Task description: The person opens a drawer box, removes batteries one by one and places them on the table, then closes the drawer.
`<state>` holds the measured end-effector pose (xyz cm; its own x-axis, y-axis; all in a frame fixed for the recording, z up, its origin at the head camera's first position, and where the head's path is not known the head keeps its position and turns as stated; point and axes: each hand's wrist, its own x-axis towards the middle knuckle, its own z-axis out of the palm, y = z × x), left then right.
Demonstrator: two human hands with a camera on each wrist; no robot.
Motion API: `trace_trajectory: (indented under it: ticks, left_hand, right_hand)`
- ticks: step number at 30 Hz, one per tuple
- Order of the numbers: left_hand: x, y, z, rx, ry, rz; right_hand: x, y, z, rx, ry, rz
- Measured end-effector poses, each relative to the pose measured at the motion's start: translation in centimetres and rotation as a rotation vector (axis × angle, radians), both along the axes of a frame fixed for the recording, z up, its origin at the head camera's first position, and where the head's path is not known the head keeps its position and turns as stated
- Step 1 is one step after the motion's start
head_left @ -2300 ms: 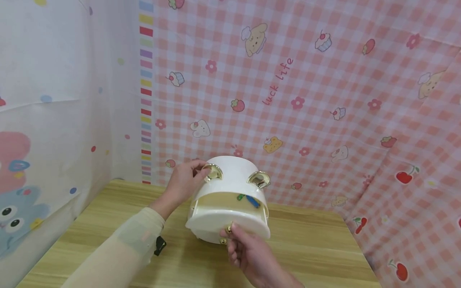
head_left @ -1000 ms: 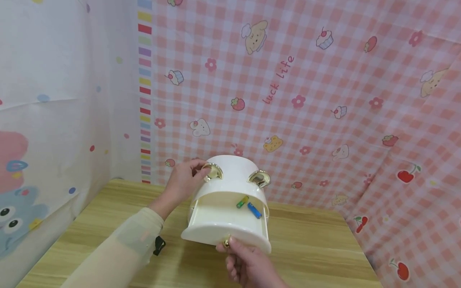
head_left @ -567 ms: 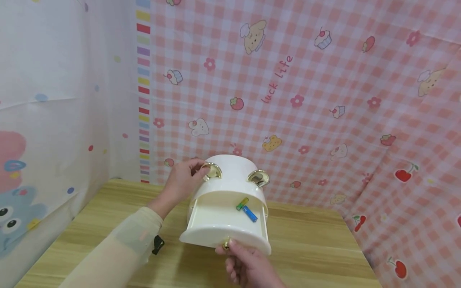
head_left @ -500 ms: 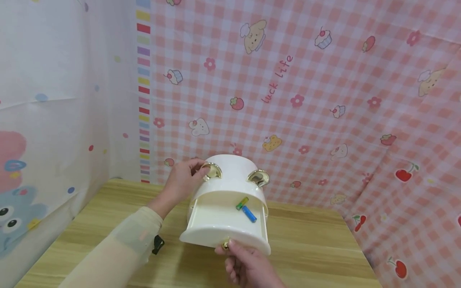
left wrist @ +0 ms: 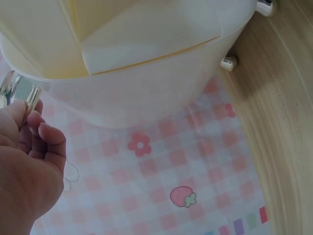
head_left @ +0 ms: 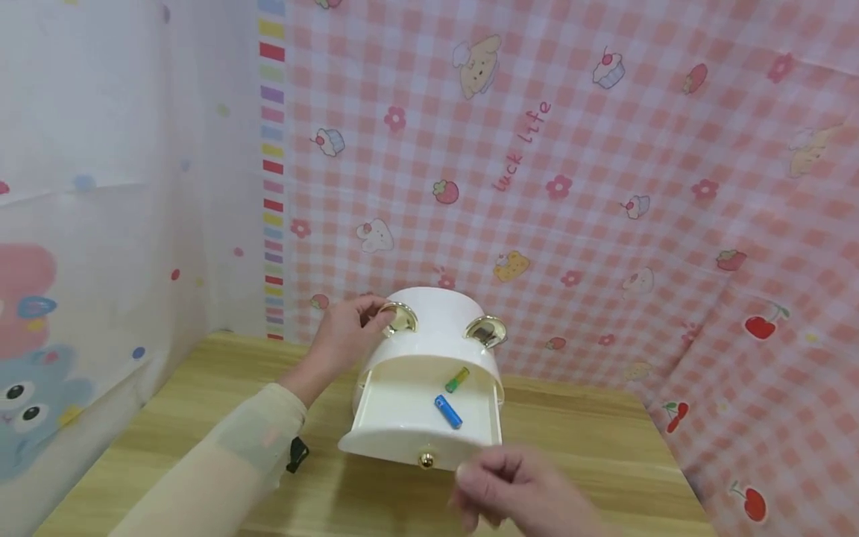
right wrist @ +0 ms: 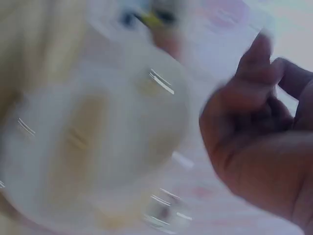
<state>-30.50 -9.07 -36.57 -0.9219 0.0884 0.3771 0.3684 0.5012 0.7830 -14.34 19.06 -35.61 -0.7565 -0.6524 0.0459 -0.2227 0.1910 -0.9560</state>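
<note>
To the left of the white box (head_left: 439,321) hangs a white cloth (head_left: 107,134) with coloured dots. Closer in, a pale sleeve (head_left: 235,455) slants up toward the box, and a small dark object (head_left: 297,454), partly hidden by it, lies on the wooden table (head_left: 590,440) to the box's front left. The left hand (head_left: 345,332) is at the box's left side, thumb and fingers pinching the left gold ear (head_left: 400,318).

The box's drawer (head_left: 403,403) is pulled well out and points toward the person. A gold knob (head_left: 426,460) sits at the middle of its front. Inside the drawer, in front of the box's opening, a blue battery (head_left: 447,412) lies with its long axis slanting, the far end to the left and the near end to the right. Just behind it, closer to the opening, a green battery (head_left: 458,380) slants the opposite way, its near end to the left. The two are apart.

The right gold ear (head_left: 486,332) projects from the box's right side. By the box's front right, the right hand (head_left: 530,492) is off the knob, fingers loosely curled and holding nothing; whether it touches the drawer's corner I cannot tell. Pink checked cloth (head_left: 403,171) hangs behind the box and to its right.
</note>
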Motion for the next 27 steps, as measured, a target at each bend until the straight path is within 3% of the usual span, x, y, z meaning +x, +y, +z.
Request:
trace_trajectory:
  ticks: [2,5,8,12,14,17,24,27]
  left_hand:
    - [-0.1,-0.1,0.1,-0.001,0.019,0.007]
    - [-0.1,-0.3,0.2,-0.009,0.022,0.026]
    - [0.0,-0.3,0.1,-0.015,0.006,0.013]
    - [-0.1,0.1,-0.1,-0.012,0.014,-0.009]
    - [-0.1,0.2,-0.1,-0.011,0.026,-0.007]
    - [-0.1,0.3,-0.1,-0.010,0.026,0.002]
    - [0.0,0.4,-0.1,-0.024,0.013,0.006]
    - [0.0,0.4,0.0,-0.027,0.015,0.010]
  right_hand:
    - [-1.5,0.0,1.8,0.077,0.300,-0.096]
    - [-4.4,-1.1,2.6,0.305,0.640,-0.232]
    - [-6.4,-1.8,2.0,0.558,0.827,-0.267]
    - [-7.4,-1.8,1.2,0.789,1.017,-0.286]
    - [-7.7,-1.6,1.1,0.881,1.070,-0.276]
    - [-8.1,-1.6,1.2,1.009,1.074,-0.254]
    - [-8.4,-2.0,1.8,1.204,0.865,-0.275]
    - [-8.3,-2.1,2.0,1.237,0.832,-0.294]
